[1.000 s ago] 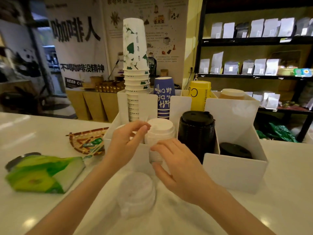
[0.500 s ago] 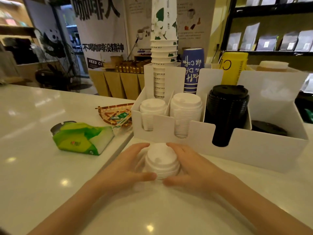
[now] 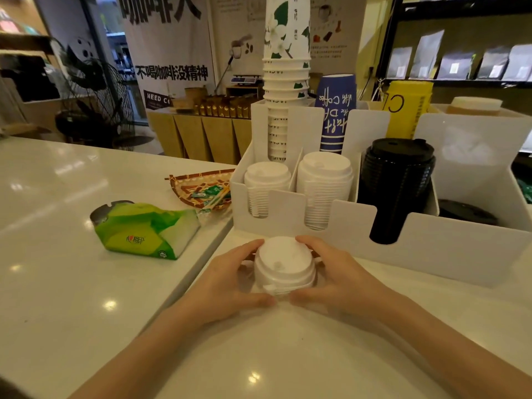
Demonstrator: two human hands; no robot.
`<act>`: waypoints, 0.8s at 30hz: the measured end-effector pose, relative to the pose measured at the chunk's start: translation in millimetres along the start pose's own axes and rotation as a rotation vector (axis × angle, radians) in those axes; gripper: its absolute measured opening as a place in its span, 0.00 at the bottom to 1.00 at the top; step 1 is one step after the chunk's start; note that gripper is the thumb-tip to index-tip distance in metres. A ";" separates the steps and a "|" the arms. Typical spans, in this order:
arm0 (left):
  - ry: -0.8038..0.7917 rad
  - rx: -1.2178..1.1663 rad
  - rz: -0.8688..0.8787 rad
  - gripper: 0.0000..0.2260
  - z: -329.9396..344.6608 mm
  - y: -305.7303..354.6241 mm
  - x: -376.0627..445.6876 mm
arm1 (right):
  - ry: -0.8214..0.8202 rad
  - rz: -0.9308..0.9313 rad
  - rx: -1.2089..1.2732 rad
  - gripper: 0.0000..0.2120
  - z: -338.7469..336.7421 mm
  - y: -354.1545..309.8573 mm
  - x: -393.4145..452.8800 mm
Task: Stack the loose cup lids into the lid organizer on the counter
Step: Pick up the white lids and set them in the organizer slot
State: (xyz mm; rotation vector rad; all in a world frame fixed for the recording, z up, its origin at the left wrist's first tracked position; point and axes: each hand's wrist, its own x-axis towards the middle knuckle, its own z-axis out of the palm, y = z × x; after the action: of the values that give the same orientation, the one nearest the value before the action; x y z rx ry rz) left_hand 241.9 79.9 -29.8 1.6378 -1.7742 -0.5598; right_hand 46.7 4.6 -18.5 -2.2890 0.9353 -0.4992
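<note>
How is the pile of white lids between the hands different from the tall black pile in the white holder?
The white lid pile sits loose on the counter, cupped by the left hand and right hand; the black lid stack stands inside the organizer. The white pile is short, the black stack much taller. Both are nested, round, domed cup lids.

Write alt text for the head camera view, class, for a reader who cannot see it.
Two bare hands, left hand and right hand, cup a short stack of white lids on a white counter. Just behind stands a white lid organizer holding white and black lid stacks; a green tissue pack lies to the left.
</note>
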 end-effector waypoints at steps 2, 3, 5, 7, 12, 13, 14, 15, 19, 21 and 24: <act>0.039 -0.065 -0.002 0.39 -4.0 0.6 -0.8 | 0.001 -0.006 0.023 0.40 -3.4 -5.5 2.3; 0.057 -0.095 0.001 0.39 -6.8 1.0 -1.1 | 0.008 -0.014 0.028 0.39 -5.3 -9.7 3.1; 0.083 -0.125 0.017 0.36 -15.3 4.0 -0.4 | 0.047 -0.027 0.053 0.39 -10.7 -19.7 5.8; 0.103 -0.147 0.047 0.34 -25.3 10.1 2.2 | 0.085 -0.035 0.087 0.39 -17.6 -30.1 8.2; 0.163 -0.173 0.105 0.36 -62.1 23.4 23.5 | 0.155 -0.045 0.131 0.40 -41.4 -60.3 26.8; 0.176 -0.168 0.118 0.37 -69.2 26.6 28.9 | 0.154 -0.041 0.128 0.41 -47.2 -65.5 30.6; 0.188 -0.168 0.136 0.38 -77.9 29.4 35.1 | 0.146 -0.033 0.134 0.41 -53.5 -71.4 37.1; 0.198 -0.173 0.154 0.38 -85.7 32.0 40.9 | 0.133 -0.020 0.157 0.40 -59.5 -77.0 43.7; 0.255 -0.179 0.220 0.35 -106.8 39.6 69.4 | 0.210 -0.025 0.203 0.29 -77.4 -89.7 77.2; 0.280 -0.144 0.234 0.32 -109.7 36.4 86.3 | 0.300 -0.042 0.137 0.23 -83.0 -88.3 96.2; 0.296 -0.120 0.243 0.30 -106.9 28.2 106.7 | 0.340 -0.036 0.014 0.18 -87.3 -82.0 120.6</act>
State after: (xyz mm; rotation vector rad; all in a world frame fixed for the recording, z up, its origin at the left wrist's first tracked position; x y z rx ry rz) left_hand 296.8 -9.0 82.9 1.3233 -1.6532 -0.2886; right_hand 122.0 -70.9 113.8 -2.2511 1.0459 -0.9285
